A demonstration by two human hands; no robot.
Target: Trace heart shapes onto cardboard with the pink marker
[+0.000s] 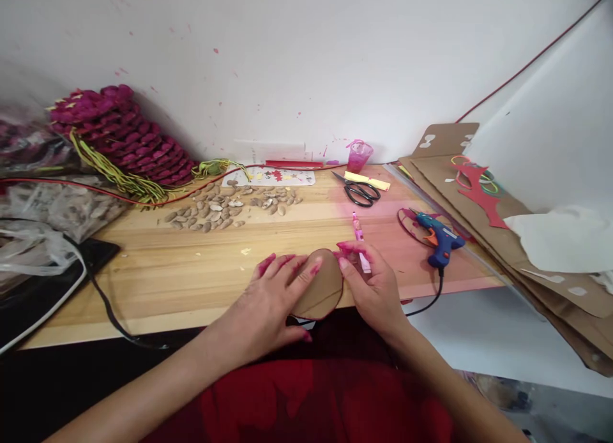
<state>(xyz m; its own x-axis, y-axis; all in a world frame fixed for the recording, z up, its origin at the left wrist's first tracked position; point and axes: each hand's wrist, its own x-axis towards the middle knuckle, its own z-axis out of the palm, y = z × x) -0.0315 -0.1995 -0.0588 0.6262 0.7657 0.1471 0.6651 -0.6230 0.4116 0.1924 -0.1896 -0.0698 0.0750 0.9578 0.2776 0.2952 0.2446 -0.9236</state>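
A brown cardboard disc [322,290] with a dark red rim lies at the table's front edge. My left hand [268,296] rests on its left side, fingers stretched out and the index finger across its top. The thumb sticks out below the disc. At the disc's upper right edge, my right hand [371,280] has thumb and index finger pinched together; what is between them is too small to make out. Pink stains mark the fingertips of both hands. A pink-and-white tube or marker [359,235] lies just beyond the right hand, partly hidden by it.
A blue glue gun [443,242] lies right, its cord over the front edge. Scissors [361,193] and a pink cup [359,154] stand farther back. Several shells [215,210] are scattered left, near a magenta stacked piece [119,136]. Cardboard sheets [502,239] lie far right.
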